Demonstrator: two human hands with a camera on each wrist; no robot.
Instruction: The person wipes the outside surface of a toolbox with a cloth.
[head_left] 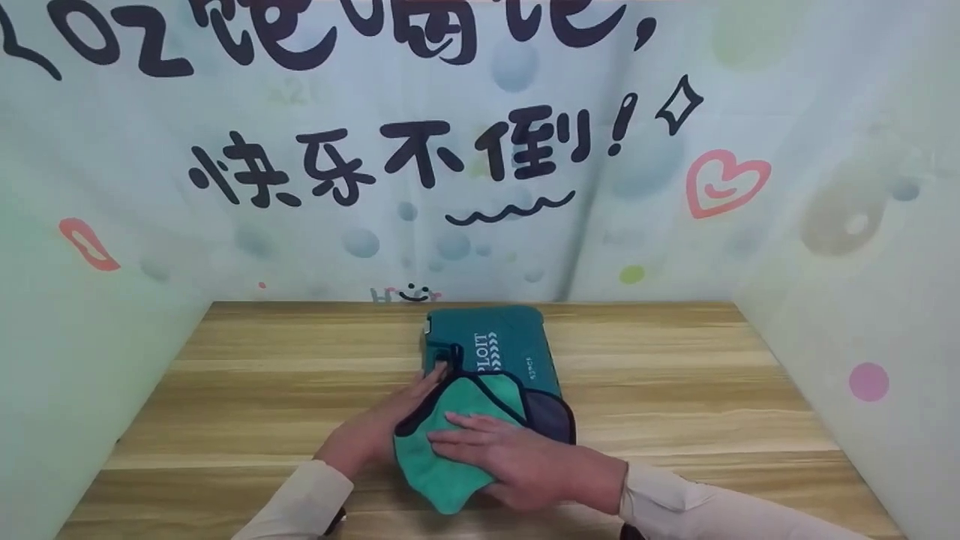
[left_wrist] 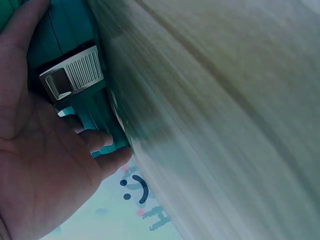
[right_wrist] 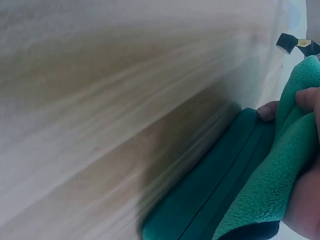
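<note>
A teal hard-shell case (head_left: 517, 349) with white lettering lies flat on the table. My left hand (head_left: 386, 427) rests along its left side, palm and fingers against it, with a silver latch (left_wrist: 72, 72) between thumb and fingers in the left wrist view. A green cloth (head_left: 431, 454) with dark edging covers the case's near part. My right hand (head_left: 510, 454) presses this cloth down from above, fingers stretched across it. Folded cloth (right_wrist: 280, 165) passes between thumb and fingers in the right wrist view, beside the case's long side (right_wrist: 205, 185).
The wood-grain table (head_left: 675, 375) surrounds the case. Behind it hangs a pale printed backdrop (head_left: 337, 247) with dark characters. Plain light panels close off the left and right. A dark grey part (head_left: 551, 416) of the cloth hangs over the case's right edge.
</note>
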